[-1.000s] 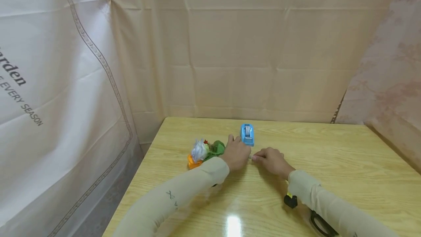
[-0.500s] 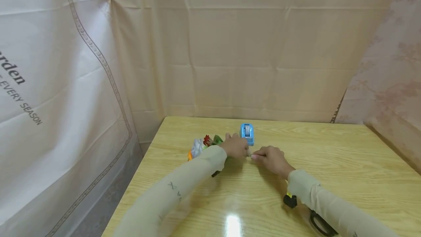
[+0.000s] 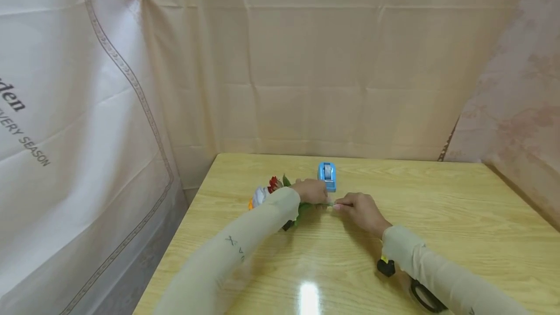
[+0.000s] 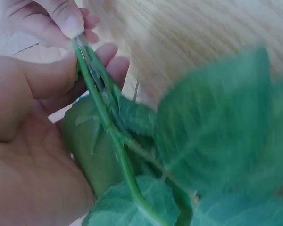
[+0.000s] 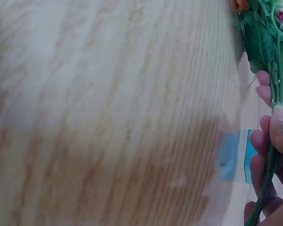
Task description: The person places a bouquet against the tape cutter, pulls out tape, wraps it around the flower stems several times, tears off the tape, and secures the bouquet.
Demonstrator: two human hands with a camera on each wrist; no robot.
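My left hand (image 3: 311, 191) grips a bunch of artificial flowers by its green stems (image 4: 101, 103), thumb on one side and fingers on the other. A white flower (image 3: 260, 196), a red flower (image 3: 274, 183) and a bit of an orange flower (image 3: 251, 204) show beyond the left sleeve. Large green leaves (image 4: 212, 127) spread below the grip in the left wrist view. My right hand (image 3: 364, 212) pinches the stems just beyond the left fingers. A whitish, see-through film, apparently clear tape (image 4: 82, 43), lies on the stems at the pinch. The lower stems run across the right palm (image 5: 270, 174).
A blue tape dispenser (image 3: 327, 177) stands just behind the hands on the wooden table (image 3: 455, 218). Black scissor-like handles (image 3: 425, 296) lie partly under the right sleeve. A black piece with yellow (image 3: 386, 267) sits at the right wrist. Cloth curtains (image 3: 306, 72) enclose the table.
My left hand has shifted slightly away from me and turned, rolling the bunch. The red flower shows more, the white and orange ones less. My right hand has barely moved.
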